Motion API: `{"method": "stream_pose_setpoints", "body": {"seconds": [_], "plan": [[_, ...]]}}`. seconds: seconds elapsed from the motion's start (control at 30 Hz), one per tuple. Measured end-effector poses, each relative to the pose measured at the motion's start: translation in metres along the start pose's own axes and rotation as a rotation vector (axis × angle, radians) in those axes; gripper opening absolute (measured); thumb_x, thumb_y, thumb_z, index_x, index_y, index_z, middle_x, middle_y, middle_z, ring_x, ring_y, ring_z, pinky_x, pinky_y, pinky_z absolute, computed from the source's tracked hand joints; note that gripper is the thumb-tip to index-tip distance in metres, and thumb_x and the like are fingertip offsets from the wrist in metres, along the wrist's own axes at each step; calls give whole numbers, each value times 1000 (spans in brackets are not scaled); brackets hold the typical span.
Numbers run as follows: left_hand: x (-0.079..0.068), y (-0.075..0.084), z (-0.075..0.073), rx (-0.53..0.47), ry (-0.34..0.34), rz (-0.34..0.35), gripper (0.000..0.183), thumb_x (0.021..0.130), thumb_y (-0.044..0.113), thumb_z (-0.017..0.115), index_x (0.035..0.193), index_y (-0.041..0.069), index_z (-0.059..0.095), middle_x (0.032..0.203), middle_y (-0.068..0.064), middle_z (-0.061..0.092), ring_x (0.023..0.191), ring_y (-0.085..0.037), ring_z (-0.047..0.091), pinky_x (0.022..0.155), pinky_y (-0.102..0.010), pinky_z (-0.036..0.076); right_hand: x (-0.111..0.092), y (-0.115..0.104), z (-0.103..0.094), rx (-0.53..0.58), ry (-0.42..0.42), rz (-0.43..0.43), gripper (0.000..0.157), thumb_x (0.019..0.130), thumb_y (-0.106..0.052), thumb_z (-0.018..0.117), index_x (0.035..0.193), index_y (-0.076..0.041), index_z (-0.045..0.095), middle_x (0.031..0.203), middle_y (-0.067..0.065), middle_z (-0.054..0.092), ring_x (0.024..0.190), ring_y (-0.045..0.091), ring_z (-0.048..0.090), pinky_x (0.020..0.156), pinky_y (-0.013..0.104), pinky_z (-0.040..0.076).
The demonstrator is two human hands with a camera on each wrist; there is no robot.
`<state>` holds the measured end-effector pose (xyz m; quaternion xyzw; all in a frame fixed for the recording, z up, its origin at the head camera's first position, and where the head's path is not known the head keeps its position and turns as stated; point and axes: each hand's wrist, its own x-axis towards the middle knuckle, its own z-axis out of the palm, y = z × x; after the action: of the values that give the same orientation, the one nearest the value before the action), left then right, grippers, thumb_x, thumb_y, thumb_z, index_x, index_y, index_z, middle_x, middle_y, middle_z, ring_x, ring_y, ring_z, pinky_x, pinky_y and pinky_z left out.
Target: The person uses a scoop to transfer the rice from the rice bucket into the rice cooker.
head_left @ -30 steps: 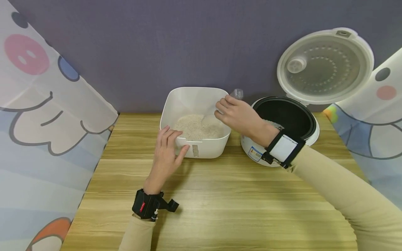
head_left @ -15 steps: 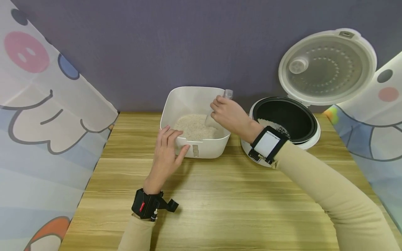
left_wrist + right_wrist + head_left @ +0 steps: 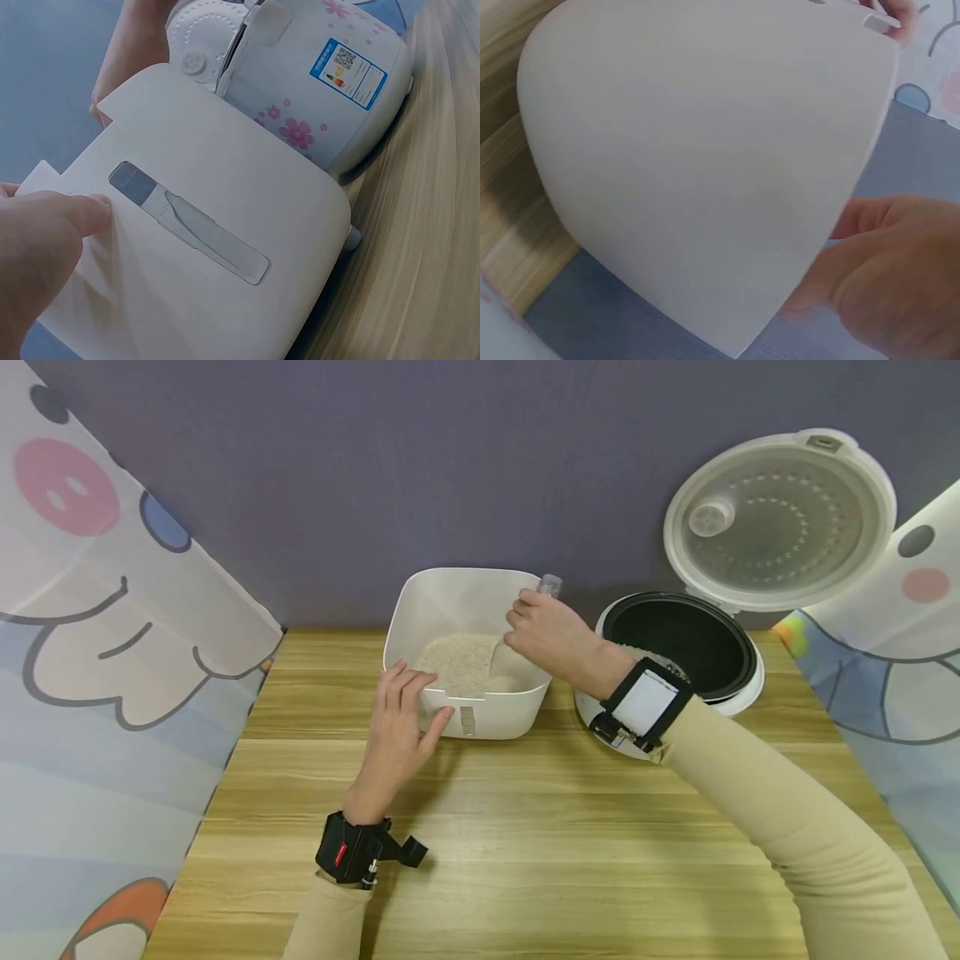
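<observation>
A white rice bin (image 3: 498, 717) stands on the table with pale rice (image 3: 459, 660) inside. My left hand (image 3: 396, 722) grips its front left rim, fingers over the edge and thumb against the outer wall, as the left wrist view also shows. Over the bin's right rim, my right hand (image 3: 551, 639) holds a clear scoop by its handle (image 3: 550, 584). The scoop's blade (image 3: 501, 657) dips into the rice. In the right wrist view, the bin wall (image 3: 697, 150) hides the scoop, and the right hand (image 3: 892, 270) shows beyond it.
Right of the bin stands a rice cooker (image 3: 678, 639) with its lid (image 3: 780, 522) raised; some rice lies in its dark pot, partly hidden by my right wrist. A grey wall (image 3: 337, 510) rises behind. Wooden tabletop (image 3: 525, 852) extends in front.
My right hand has shifted a little left and down with the scoop, uncovering more of the cooker's pot. The left hand and the bin have stayed put.
</observation>
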<state>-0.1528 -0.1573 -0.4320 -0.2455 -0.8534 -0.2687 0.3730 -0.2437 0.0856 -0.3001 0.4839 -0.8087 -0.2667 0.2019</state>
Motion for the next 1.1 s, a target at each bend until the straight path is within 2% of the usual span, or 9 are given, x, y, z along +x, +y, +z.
{"method": "stream_pose_setpoints", "body": {"seconds": [0.17,0.3,0.47,0.53,0.87,1.1], "plan": [[0,-1,0,5,-8,-7,47,106,38,57,131,-2,52,130,-20,51,139,-43,39,126,-48,24,-1,0,-5,95,-35,9,14,89,-2,72,88,-15,77,89,8,74,90,28,67,87,39,40],[0,-1,-1,10,-19,-15,48,105,38,58,131,-2,52,131,-20,51,139,-43,38,127,-47,23,-1,-2,-5,239,-68,3,18,86,2,73,90,-15,78,88,6,75,86,28,70,85,40,43],[0,-1,-1,14,-30,-18,47,104,35,59,132,-2,52,132,-20,51,140,-42,38,127,-47,22,-2,-5,-4,390,-126,7,17,82,-8,82,98,-15,78,94,6,77,87,28,71,86,41,46],[0,-1,-2,14,-27,-16,47,104,35,60,132,-2,52,132,-20,51,140,-42,38,127,-47,22,-1,-6,-4,428,-143,18,20,81,-13,84,99,-16,78,96,5,78,89,28,72,87,41,46],[0,-1,-1,6,-14,-22,49,107,42,52,131,-1,52,131,-20,51,139,-42,38,127,-48,23,11,-14,-1,596,-200,49,18,83,-14,81,101,-13,77,97,4,77,89,27,71,83,40,42],[-1,0,-1,9,-24,-18,48,106,38,56,131,-2,53,132,-20,51,140,-43,38,127,-48,22,17,-18,2,654,-261,78,17,88,-15,79,104,-13,77,101,3,77,92,25,71,85,39,41]]}}
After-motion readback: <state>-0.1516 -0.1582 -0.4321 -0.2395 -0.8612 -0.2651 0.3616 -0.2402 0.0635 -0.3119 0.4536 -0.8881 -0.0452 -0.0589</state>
